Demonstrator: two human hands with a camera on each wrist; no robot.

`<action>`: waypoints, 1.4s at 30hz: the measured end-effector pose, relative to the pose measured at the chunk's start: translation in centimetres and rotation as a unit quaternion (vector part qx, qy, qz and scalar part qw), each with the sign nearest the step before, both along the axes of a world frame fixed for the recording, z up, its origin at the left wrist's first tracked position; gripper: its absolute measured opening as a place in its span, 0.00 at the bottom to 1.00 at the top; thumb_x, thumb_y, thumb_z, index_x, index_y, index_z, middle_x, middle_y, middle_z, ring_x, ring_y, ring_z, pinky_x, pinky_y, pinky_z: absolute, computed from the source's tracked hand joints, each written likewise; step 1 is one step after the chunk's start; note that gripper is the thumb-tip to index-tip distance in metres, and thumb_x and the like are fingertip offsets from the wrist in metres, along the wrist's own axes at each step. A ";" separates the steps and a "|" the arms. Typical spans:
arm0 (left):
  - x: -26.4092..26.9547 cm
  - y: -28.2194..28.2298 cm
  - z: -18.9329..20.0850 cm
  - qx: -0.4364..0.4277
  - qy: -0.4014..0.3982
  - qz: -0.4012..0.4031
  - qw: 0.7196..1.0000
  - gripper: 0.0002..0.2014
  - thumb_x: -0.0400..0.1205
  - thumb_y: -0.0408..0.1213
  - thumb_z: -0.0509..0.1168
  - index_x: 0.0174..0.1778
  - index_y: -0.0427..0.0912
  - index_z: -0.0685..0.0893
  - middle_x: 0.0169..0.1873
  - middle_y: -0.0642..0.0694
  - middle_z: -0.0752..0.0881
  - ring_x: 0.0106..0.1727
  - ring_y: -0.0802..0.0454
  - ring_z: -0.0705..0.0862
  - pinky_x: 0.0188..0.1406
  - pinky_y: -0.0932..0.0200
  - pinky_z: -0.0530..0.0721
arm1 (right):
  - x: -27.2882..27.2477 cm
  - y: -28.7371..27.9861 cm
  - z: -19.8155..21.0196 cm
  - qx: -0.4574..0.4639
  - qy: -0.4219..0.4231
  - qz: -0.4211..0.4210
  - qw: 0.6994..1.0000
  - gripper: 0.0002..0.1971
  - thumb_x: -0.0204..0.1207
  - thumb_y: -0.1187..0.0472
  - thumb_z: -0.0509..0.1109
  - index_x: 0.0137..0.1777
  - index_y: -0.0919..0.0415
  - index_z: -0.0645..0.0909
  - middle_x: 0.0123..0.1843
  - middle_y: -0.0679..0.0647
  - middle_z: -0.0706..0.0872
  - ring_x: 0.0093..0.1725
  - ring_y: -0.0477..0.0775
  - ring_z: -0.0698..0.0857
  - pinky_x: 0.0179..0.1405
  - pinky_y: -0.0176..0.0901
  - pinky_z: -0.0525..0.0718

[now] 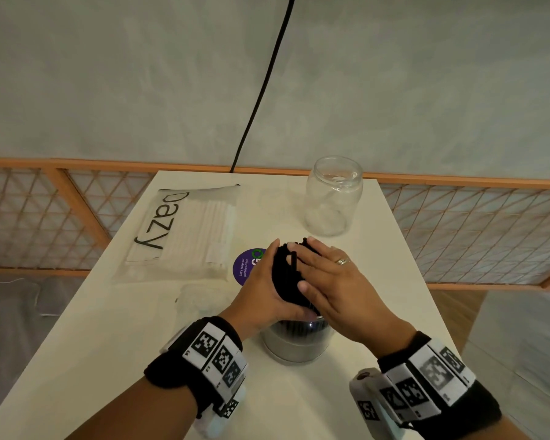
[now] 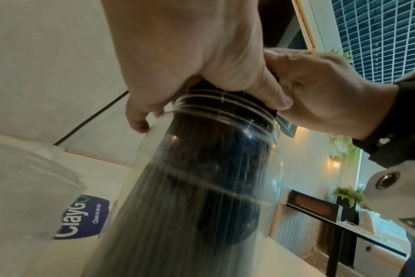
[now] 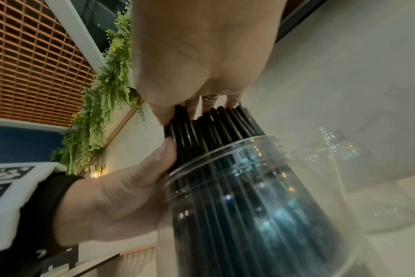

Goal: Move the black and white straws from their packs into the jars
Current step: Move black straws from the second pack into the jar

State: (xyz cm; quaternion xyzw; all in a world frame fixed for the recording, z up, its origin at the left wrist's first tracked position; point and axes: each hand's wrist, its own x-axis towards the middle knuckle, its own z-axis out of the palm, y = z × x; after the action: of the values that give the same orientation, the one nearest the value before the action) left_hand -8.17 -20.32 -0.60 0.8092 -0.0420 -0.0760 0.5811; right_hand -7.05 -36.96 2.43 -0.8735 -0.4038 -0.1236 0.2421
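Nearest me, the near jar (image 1: 294, 342) stands on the bench (image 1: 115, 344), packed with black straws (image 1: 286, 281) whose tops fan out above its mouth. My left hand (image 1: 264, 287) cups the bundle from the left, its grip wrapped around the straws just above the rim; my right hand (image 1: 334, 287) presses flat-fingered against the other side, its grip uncurled, squeezing rather than clasping. I judge the straws light, smooth and slightly springy: prone to splay, so best gathered near the rim, with the light jar steadied against tipping. Just beyond my hands lies a purple sticker (image 1: 246, 265). Farther left, the pack of white straws (image 1: 188, 230) lies flat, seemingly unemptied; I would lift it by an edge. Farthest, the far jar (image 1: 332, 195) stands open and clear.
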 end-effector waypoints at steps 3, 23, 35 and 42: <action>-0.2 0.0 0.2 -0.007 0.003 0.004 1.000 0.69 0.47 0.53 0.81 0.80 0.56 0.45 0.75 0.55 0.67 0.75 0.59 0.69 0.76 0.51 0.70 | -0.3 -0.2 -0.7 -0.083 0.020 -0.006 0.996 0.35 0.81 0.38 0.35 0.72 0.55 0.74 0.78 0.47 0.70 0.80 0.48 0.55 0.76 0.57 0.61; 1.4 0.9 -1.1 0.029 0.006 -0.016 0.999 0.65 0.45 0.61 0.83 0.77 0.57 0.58 0.75 0.53 0.67 0.77 0.53 0.67 0.76 0.42 0.69 | -1.1 -1.4 1.0 0.081 0.221 -0.105 0.966 0.57 0.56 0.29 0.73 0.81 0.46 0.46 0.79 0.35 0.49 0.80 0.38 0.47 0.78 0.42 0.50; 2.1 1.3 0.7 0.032 0.005 -0.060 0.998 0.54 0.45 0.49 0.83 0.68 0.63 0.65 0.70 0.58 0.70 0.73 0.60 0.69 0.73 0.54 0.72 | 0.9 -1.5 -1.2 0.267 0.410 -0.067 0.870 0.41 0.44 0.54 0.84 0.60 0.44 0.71 0.59 0.42 0.81 0.59 0.34 0.80 0.51 0.28 0.80; 0.8 1.3 2.1 -0.006 -0.042 -0.056 0.998 0.47 0.50 0.42 0.82 0.61 0.74 0.66 0.57 0.73 0.78 0.64 0.72 0.76 0.60 0.72 0.77 | 0.3 -1.8 0.4 0.272 0.353 -0.060 0.893 0.42 0.48 0.61 0.84 0.62 0.40 0.68 0.58 0.39 0.79 0.59 0.32 0.78 0.55 0.24 0.77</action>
State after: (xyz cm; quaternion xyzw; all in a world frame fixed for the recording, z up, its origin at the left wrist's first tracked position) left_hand -7.36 -18.98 1.53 0.8047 -0.1119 -0.0740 0.5783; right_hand -6.73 -38.71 2.82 -0.7824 -0.1891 0.0741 0.5888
